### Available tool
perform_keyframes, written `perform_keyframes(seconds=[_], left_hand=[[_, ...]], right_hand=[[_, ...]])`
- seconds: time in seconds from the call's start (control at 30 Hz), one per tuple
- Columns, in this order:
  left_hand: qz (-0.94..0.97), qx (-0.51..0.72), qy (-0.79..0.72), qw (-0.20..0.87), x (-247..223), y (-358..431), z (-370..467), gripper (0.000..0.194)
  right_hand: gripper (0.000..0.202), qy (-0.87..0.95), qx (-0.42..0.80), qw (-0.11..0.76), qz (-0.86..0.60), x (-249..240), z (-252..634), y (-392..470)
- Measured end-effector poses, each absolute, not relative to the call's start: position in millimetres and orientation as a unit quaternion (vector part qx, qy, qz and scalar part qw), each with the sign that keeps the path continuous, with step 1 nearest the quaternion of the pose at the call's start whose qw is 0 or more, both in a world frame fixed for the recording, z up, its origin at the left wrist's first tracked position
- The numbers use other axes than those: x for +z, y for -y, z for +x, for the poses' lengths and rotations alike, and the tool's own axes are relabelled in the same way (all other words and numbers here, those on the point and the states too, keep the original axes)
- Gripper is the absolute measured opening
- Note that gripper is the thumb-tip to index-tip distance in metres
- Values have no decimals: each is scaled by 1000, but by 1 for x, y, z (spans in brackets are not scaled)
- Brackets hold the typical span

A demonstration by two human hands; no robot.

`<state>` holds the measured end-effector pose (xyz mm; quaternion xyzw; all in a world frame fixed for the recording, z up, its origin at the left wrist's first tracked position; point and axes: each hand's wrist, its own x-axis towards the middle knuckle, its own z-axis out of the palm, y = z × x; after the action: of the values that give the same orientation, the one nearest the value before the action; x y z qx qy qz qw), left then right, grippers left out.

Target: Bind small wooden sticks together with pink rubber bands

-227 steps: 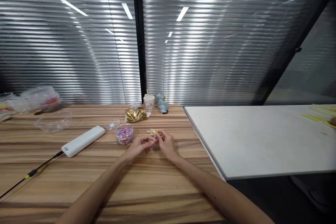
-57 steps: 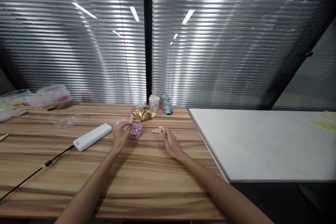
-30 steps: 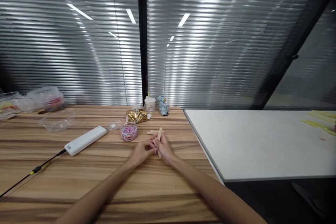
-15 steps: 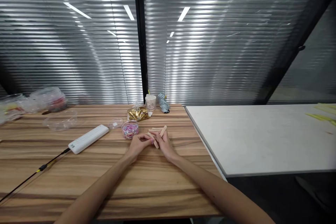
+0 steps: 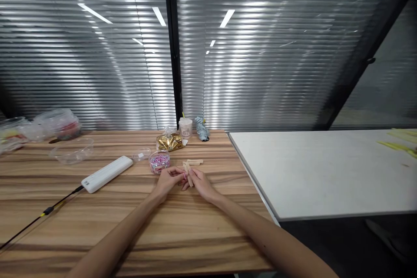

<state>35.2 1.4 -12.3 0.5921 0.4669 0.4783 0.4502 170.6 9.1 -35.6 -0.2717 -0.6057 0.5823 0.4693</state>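
Two flat wooden sticks [image 5: 188,175] lie nearly side by side between my hands, gripped by the fingers of my right hand [image 5: 201,185]. My left hand [image 5: 168,181] pinches a small pink-purple band [image 5: 185,176] at the left side of the sticks. Just beyond my hands, more wooden sticks [image 5: 194,162] rest on the wooden table [image 5: 182,234]. A round clear tub [image 5: 159,162] of pink and purple bands stands close behind my left hand.
Behind the tub are a gold packet [image 5: 170,142], a white cup [image 5: 185,127] and a blue-grey wrapped item [image 5: 202,129]. To the left lie a white power strip [image 5: 107,173] with its cable, a clear bowl [image 5: 72,151] and plastic containers [image 5: 61,124]. A white table [image 5: 319,173] adjoins at right.
The stick that pointed up and right from my right hand has swung in against the other one. Both hands have shifted slightly left, and the band stays in my left fingers.
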Motion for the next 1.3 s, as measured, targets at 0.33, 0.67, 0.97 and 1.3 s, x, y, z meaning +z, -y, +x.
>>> perform_keyframes(seconds=[0.33,0.67,0.97,1.3], left_hand=[[600,472,-474,439,-10,-1,32,20],[515,572,-469,434,-15,-5,33,22],[550,583,-452,391,-13,-5,34,22],[597,547,-454,370,-16,-10,28,18]], right_hand=[[51,670,540,420,-289,-36,180,-13],[50,700,502,410,-301,-35,180,-12],[38,729,387,460,-328,-31,184,-10],[35,722,427,445,-314,-29,183,-6]])
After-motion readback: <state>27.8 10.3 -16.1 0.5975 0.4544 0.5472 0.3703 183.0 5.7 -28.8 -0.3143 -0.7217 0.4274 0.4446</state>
